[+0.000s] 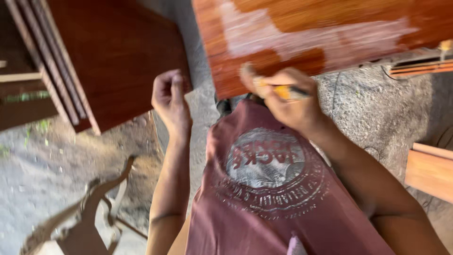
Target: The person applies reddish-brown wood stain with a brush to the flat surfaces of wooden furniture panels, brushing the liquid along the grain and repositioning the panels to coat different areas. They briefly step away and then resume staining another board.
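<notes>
My right hand point(288, 101) grips a small yellow-handled tool point(285, 91) with a dark tip. It holds the tool at the lower edge of a reddish-brown wooden panel point(283, 42) that carries pale whitish smeared patches. My left hand point(170, 97) is raised to the left with its fingers curled in and nothing visible in them. It sits right beside the edge of a darker wooden panel point(118, 61). My maroon printed shirt point(269, 189) fills the lower middle. The view is blurred by motion.
Several dark boards point(42, 61) lean stacked at the left. A worn wooden chair frame point(89, 212) stands at lower left on a dusty concrete floor point(377, 113). Light wooden planks point(429, 172) lie at the right edge, and more strips point(420, 66) at upper right.
</notes>
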